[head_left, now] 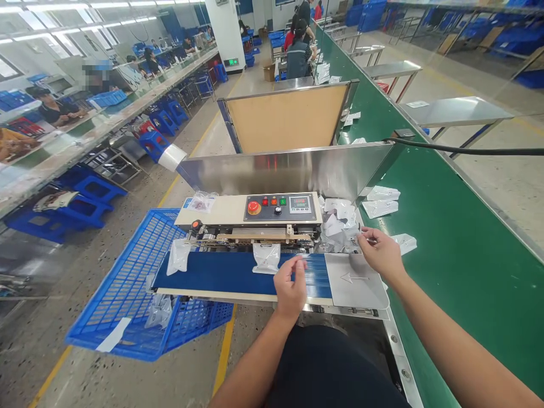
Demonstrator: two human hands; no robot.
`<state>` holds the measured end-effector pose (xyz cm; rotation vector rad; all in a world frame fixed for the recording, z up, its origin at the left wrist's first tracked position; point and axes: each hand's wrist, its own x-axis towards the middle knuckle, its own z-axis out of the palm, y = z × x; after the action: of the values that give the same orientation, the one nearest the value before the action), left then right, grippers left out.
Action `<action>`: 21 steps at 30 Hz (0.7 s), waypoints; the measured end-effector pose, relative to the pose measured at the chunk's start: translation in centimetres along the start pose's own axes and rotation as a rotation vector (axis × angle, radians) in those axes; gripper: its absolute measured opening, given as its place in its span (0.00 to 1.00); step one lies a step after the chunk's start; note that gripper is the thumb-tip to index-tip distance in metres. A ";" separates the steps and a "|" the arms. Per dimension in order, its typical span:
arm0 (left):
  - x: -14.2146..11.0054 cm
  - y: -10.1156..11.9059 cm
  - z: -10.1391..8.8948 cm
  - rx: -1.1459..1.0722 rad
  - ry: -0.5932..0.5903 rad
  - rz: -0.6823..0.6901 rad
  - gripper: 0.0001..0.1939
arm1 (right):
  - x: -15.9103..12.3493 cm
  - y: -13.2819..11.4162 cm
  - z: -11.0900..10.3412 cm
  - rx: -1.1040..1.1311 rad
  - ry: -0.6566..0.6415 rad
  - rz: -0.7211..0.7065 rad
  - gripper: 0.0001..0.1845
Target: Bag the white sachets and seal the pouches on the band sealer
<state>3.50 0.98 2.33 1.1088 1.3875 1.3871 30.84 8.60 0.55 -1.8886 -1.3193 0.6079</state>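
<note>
A band sealing machine (250, 209) with a control panel stands in front of me, its blue conveyor belt (221, 272) running below the sealing head. One white plastic pouch (267, 258) hangs at the sealing bands; another white pouch (178, 256) is at the belt's left end. My left hand (291, 286) hovers over the belt, right of the middle pouch, fingers curled and thumb against the index finger; what they hold, if anything, is unclear. At the right edge of a heap of clear and white pouches (340, 221), my right hand (380, 252) pinches a plastic pouch, mostly hidden.
A blue basket (123, 272) with sealed pouches stands at left, below the belt's end. A green conveyor (459, 283) runs along my right, with several white pouches (381, 208) on it. Behind the machine rises a metal panel (272, 170). A black cable (467, 149) crosses at right.
</note>
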 end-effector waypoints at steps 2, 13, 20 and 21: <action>0.9 0.9 1.8 0.068 -0.114 0.139 0.20 | -1.3 -2.1 -2.0 0.002 -0.004 -0.099 0.18; 0.8 0.6 6.4 -0.006 -0.398 -0.046 0.28 | -9.3 -3.8 -3.1 0.568 -0.133 0.199 0.33; 0.9 -2.7 7.1 -0.111 -0.201 -0.380 0.27 | -8.8 -0.8 -0.6 0.492 -0.105 0.344 0.27; 1.6 -3.2 7.5 -0.138 -0.148 -0.443 0.26 | -7.9 -0.7 -0.1 0.552 -0.090 0.412 0.26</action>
<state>10.33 4.29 -0.95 0.7405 1.3105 1.0410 27.67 1.38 0.86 -1.6752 -0.7016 1.1466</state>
